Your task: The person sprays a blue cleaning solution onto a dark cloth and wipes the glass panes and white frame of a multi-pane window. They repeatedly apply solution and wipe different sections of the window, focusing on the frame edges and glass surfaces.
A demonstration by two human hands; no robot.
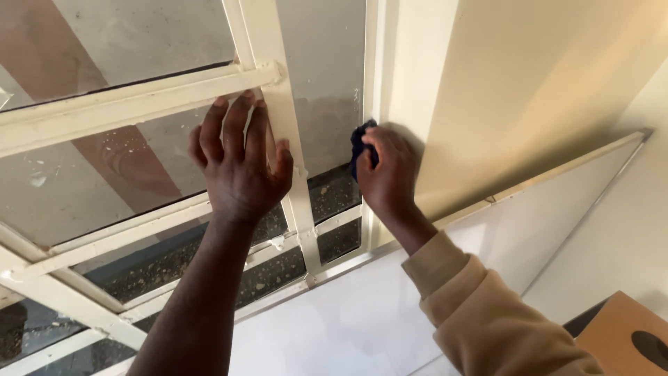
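My left hand [240, 163] lies flat with fingers spread on a glass pane, beside the cream upright bar [292, 139] of a window frame. My right hand [390, 174] is closed on a dark blue cloth [360, 143] and presses it against the narrow glass pane [327, 83] at the frame's right edge. The glass there looks smeared and dusty. A beige sleeve covers my right forearm; my left forearm is bare.
A cream horizontal bar [132, 104] crosses the window above my left hand. A white sill [362, 313] runs below the frame. A cream wall [529, 90] stands at the right, and a brown box corner [623, 334] shows at the lower right.
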